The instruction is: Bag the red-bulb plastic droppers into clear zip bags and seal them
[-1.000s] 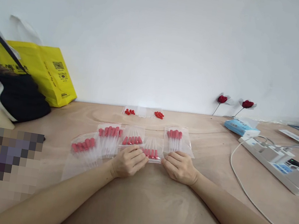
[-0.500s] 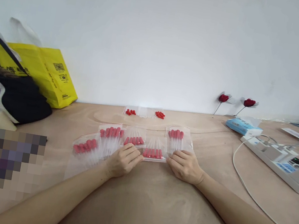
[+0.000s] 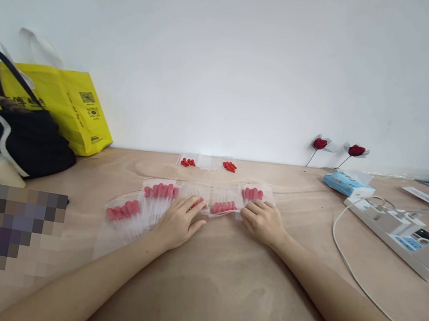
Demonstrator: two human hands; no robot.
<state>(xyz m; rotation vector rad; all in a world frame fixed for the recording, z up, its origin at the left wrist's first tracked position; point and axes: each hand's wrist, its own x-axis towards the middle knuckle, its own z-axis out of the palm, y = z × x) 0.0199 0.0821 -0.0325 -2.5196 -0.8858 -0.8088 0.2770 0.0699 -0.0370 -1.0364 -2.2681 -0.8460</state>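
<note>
Left hand [image 3: 178, 223] flat, fingers spread on a clear bag of red-capped droppers [image 3: 191, 194] | right hand [image 3: 262, 221] loosely curled, fingertips pressing next bag [image 3: 224, 205] | both bags mid-row on wooden table [image 3: 217, 292], power strip [image 3: 403, 236] well right

Two bare forearms, both uncovered from the bottom edge of the view to the wrists, with no sleeve showing on either. The left hand [image 3: 179, 224] and the right hand [image 3: 262, 221] are bare too: no gloves, rings, watch or bracelet visible. Fingernails look short and unpainted, though they are small in view.
</note>
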